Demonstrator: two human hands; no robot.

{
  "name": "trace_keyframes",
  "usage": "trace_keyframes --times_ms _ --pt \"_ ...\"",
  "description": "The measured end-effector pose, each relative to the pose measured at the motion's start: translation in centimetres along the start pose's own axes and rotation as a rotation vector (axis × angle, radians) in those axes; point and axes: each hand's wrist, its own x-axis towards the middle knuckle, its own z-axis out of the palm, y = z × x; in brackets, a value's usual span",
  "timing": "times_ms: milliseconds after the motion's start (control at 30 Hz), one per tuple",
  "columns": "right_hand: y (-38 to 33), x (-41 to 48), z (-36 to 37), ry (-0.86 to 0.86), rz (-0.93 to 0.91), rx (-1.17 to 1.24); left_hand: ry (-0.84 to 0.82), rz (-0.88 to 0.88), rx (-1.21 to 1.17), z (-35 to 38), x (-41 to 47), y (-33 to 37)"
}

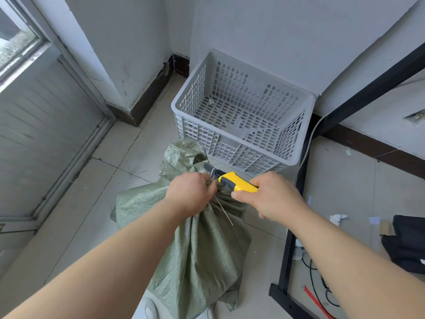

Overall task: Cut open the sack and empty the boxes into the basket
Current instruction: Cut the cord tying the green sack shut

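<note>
While the left hand (189,192) grips the green sack's (202,249) bunched neck at frame centre, the right hand (273,194) clasps a yellow knife (232,181) against it, below the grey basket (241,116).

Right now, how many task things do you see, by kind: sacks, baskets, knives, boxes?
Green sack: 1, neck gripped by left hand
Grey basket: 1
Yellow utility knife: 1, in right hand
Boxes: 0 visible
Total: 3

Sack (202,245) contents unseen — knife (232,181) blade tip behind the left hand (188,192)
</note>
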Motion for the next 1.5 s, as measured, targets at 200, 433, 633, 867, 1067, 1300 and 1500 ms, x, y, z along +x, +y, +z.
trace_keyframes --times_ms 200,433,633,867,1067,1300,1500 --pt "0.0 -0.5 0.6 -0.031 -0.021 -0.021 -0.014 -0.012 -0.052 0.0 -0.4 -1.4" --pt "7.1 -0.6 -4.2 0.154 0.205 0.079 -0.017 -0.126 0.007 -0.7 -2.6 -7.1" --pt "1.9 0.5 -0.4 0.118 0.102 0.235 0.034 -0.063 -0.125 -0.1 -2.7 -3.3" --pt "-2.2 0.9 -0.7 0.148 0.111 0.594 0.075 -0.340 -0.660 -2.8 -2.9 -1.6" --pt "-4.0 1.0 -1.4 0.235 0.083 0.684 0.135 -0.464 -0.915 -5.3 -1.8 -0.9" --pt "-6.6 0.9 -2.9 0.223 0.144 0.730 0.001 -0.324 -0.835 -7.7 -2.3 -0.5" --pt "-8.7 1.7 -3.3 0.265 0.186 0.755 -0.044 -0.228 -0.361 -11.4 -2.9 0.4"
